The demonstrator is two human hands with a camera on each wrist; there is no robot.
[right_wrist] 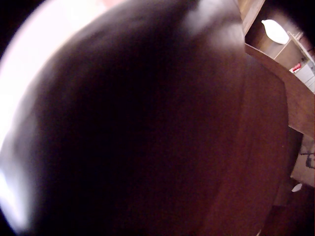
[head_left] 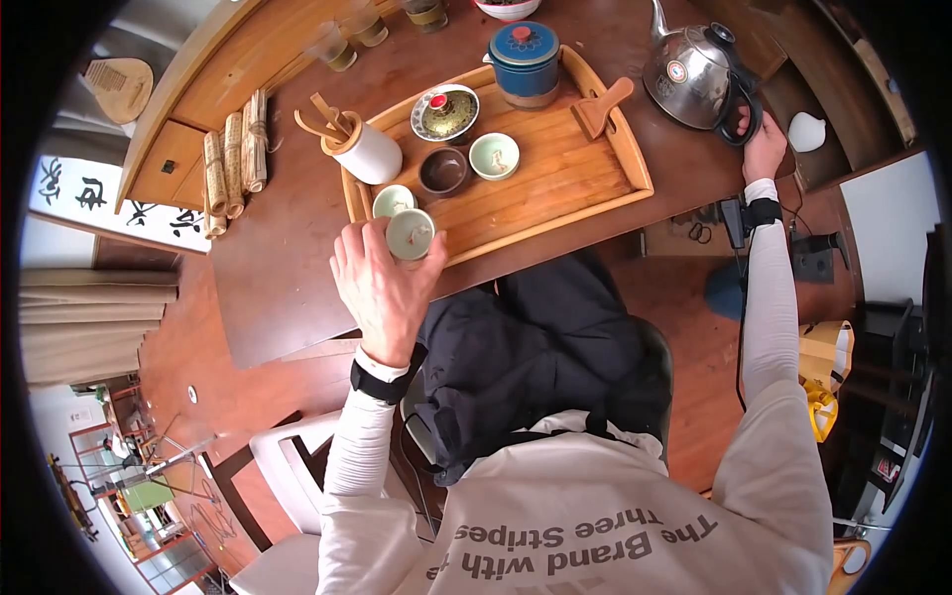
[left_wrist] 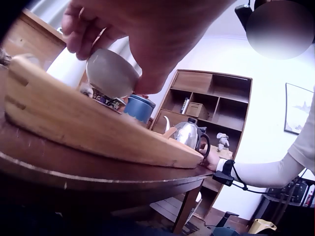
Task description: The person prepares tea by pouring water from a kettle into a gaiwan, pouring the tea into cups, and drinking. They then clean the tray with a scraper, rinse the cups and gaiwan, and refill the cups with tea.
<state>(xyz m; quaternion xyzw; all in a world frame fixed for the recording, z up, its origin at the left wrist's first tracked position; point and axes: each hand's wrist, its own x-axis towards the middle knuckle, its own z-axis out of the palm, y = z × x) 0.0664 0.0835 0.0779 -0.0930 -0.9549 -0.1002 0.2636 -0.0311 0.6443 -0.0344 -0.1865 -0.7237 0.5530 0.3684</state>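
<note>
Table (head_left: 278,288), cup (head_left: 411,235) pinched in left grip (head_left: 383,288)

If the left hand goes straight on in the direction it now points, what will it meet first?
The left hand would probably meet the pale-green cup on the wooden tray first, just beyond the held cup; height is unclear, so it might pass above.

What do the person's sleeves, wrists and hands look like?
The left hand and right hand wear no gloves. Long, whitish, wrinkled fabric sleeves reach both wrists. Each wrist has a wide black band; the right also carries a black boxy device with a thin black cable.
</note>
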